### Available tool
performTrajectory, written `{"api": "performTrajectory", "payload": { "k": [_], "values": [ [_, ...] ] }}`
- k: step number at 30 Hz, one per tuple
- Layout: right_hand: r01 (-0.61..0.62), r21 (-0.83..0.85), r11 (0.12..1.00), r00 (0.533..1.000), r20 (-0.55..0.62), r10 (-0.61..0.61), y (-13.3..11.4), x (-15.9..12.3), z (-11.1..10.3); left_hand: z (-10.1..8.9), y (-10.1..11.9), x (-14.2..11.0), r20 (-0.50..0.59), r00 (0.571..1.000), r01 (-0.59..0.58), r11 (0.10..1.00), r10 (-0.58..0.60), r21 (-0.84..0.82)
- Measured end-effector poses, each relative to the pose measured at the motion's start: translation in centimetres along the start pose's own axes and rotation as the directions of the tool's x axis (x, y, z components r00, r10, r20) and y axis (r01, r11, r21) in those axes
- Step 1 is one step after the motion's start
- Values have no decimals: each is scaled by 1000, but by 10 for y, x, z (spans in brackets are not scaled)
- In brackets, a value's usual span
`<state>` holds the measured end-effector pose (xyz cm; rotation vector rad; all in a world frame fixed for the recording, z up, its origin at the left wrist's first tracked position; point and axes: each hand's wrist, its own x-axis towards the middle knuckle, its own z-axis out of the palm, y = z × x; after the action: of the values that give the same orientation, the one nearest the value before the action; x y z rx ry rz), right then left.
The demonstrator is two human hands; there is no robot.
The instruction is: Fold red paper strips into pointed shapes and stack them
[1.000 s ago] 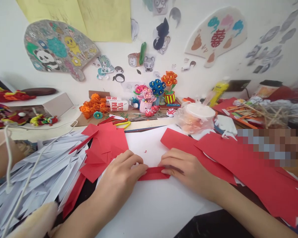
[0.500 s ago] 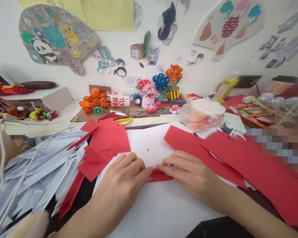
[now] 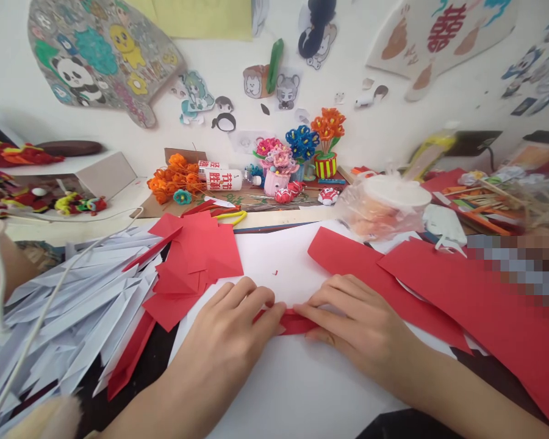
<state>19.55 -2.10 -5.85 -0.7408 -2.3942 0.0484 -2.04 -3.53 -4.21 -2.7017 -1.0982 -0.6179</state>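
A narrow folded strip of red paper [image 3: 296, 324] lies on the white paper sheet [image 3: 297, 384] in front of me, partly covered by my fingers. My left hand [image 3: 231, 332] grips its left end, thumb and fingers pressed together on the fold. On the other end, my right hand [image 3: 357, 317] presses its fingertips along the upper edge, with the thumb below. The two hands are a short gap apart. Just beyond them a tiny red scrap [image 3: 275, 272] rests on the white sheet.
Red paper pieces [image 3: 210, 250] and a heap of folded white strips [image 3: 73, 305] lie left. Long red sheets [image 3: 466, 299] spread right. Behind stand a lidded tub in plastic [image 3: 388, 201], a lying bottle [image 3: 224, 178] and craft flowers [image 3: 302, 143]. A white cable [image 3: 50, 305] crosses the left side.
My right thumb now shows below the strip, and the right fingers have shifted slightly along its edge. The whole view has moved a little; the left hand keeps its hold.
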Motion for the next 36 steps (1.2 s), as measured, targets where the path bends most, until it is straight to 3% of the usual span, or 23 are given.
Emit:
{"api": "performTrajectory", "payload": {
  "k": [5, 8, 22, 36],
  "values": [
    [-116, 87, 989, 993, 18, 115, -2, 1, -3, -6, 4, 4, 7, 998, -61, 998, 61, 21],
    [-141, 79, 987, 990, 6, 141, -3, 1, -3, -7, 7, 5, -54, 989, -136, 989, 139, 58],
    [-28, -28, 999, 997, -68, 26, -5, -2, 3, -8, 9, 2, -19, 978, -199, 955, 208, 221],
    [-24, -101, 995, 997, -72, 16, -5, 0, 2, -4, 13, -3, -58, 975, -193, 942, 216, 273]
  ]
}}
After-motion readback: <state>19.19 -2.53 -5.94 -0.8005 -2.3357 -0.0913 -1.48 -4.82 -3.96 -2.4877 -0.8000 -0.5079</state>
